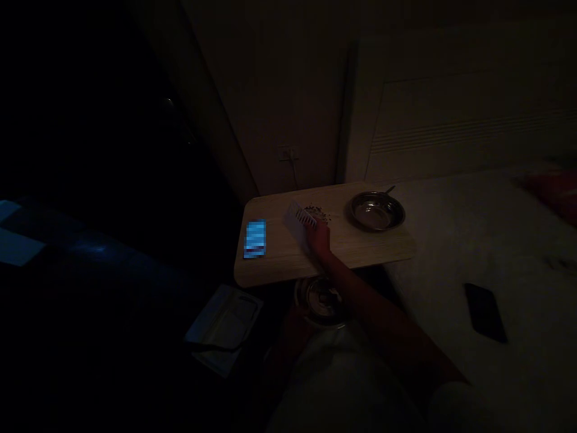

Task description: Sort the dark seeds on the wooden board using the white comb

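Note:
My right hand (319, 239) reaches over the small wooden table (279, 270), its fingers closed on a pale, flat, comb-like piece (296, 221) with a row of slots or teeth along its upper edge. Just beyond that edge lies a scatter of small dark bits (318, 211) on the tabletop. Below the table's front edge is a shiny metal bowl (325, 300), near my lap. My left hand (303, 325) is at the bowl's left rim and seems to grip it, though darkness hides most of its fingers.
A lit phone (255, 239) lies at the table's left end. On the right stands a metal bowl (377, 211) with a handle (390, 189) sticking out. A dark phone (485, 313) rests on the bed (437, 252). Lower left is a pale bag (224, 328). The room is very dim.

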Tool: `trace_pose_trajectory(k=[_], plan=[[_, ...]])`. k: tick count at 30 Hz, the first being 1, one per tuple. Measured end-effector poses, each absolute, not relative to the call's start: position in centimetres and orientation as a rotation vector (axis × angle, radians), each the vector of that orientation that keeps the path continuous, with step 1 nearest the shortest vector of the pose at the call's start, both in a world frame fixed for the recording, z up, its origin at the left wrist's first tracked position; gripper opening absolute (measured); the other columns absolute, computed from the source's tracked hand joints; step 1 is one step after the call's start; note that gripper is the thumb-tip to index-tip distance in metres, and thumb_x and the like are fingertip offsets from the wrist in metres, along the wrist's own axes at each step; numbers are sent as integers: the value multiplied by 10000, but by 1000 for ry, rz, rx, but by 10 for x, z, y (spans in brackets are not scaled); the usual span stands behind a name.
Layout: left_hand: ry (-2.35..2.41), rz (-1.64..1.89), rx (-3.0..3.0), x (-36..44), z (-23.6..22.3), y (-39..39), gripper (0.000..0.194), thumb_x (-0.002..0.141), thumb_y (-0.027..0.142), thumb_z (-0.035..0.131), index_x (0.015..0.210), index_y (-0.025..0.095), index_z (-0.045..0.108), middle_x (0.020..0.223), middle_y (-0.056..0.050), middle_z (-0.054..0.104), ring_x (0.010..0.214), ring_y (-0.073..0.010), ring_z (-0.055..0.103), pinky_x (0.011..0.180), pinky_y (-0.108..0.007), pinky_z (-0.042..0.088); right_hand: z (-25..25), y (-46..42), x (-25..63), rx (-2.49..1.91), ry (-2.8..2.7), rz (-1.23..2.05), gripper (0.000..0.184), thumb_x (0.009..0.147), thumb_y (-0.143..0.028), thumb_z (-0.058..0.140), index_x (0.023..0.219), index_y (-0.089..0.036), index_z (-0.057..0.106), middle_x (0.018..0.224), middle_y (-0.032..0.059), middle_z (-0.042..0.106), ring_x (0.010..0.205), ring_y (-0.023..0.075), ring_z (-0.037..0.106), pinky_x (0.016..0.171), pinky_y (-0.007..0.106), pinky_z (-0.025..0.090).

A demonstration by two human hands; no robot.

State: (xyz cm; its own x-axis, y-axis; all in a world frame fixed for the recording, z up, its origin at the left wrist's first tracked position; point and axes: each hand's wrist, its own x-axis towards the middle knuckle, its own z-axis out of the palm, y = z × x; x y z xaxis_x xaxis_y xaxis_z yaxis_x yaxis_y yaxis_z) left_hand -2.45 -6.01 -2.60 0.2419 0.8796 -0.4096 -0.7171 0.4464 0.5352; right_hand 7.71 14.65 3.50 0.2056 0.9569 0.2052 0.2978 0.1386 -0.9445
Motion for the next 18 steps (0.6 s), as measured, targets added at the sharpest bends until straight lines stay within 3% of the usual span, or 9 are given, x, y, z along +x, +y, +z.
trace_pose_trajectory(k=[5,11,18], plan=[[723,1125,220,-25,-28,-58,549,647,151,705,1195,180,709,1222,-121,766,1288,-404,617,1158,-594,383,39,148,97,-1423,-1276,695,304,914,-292,561,1112,-138,732,1108,195,748,1093,354,659,1014,498,476],[752,1071,200,-27,-30,-57,456,650,152,689,1104,170,736,1134,-115,792,1265,-383,635,1176,-574,367,40,145,101,-1489,-1265,676,296,899,-241,559,1109,-123,730,1141,198,747,1070,329,688,968,457,502],[749,1064,200,-27,-23,-60,441,681,155,685,1119,164,731,1133,-117,792,1241,-381,653,1177,-578,364,50,156,109,-1385,-1237,683,333,919,-331,550,1138,-141,713,1139,182,759,1068,332,688,979,464,508]])
